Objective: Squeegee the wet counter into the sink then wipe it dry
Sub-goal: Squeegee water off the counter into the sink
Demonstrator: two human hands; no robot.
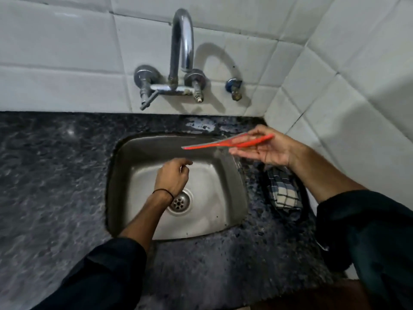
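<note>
In the head view the right hand [268, 151] holds the red squeegee [223, 144] in the air, thumb on top and fairly straight fingers beneath, pinching its handle end. The blade points away from the palm toward the left hand [173, 175], clear of the counter [55, 175] and above the sink's [125, 166] far right corner. The left hand hangs over the basin with fingers loosely curled and holds nothing. The drain [178, 201] is just under its wrist. A pale puddle [200, 126] lies beyond the right hand's fingertips, on the strip behind the sink. A checked cloth [283, 191] rests on the counter under the right forearm. The step looks like a squeegee stroke about to begin. To do it well, firm up the pinch into a fuller grip, lay the blade edge flat behind the puddle, tilt it slightly and draw it toward the basin in one even pull, so that water spills over the rim and does not streak sideways. The cloth is best left dry until the squeegeeing is done.
</note>
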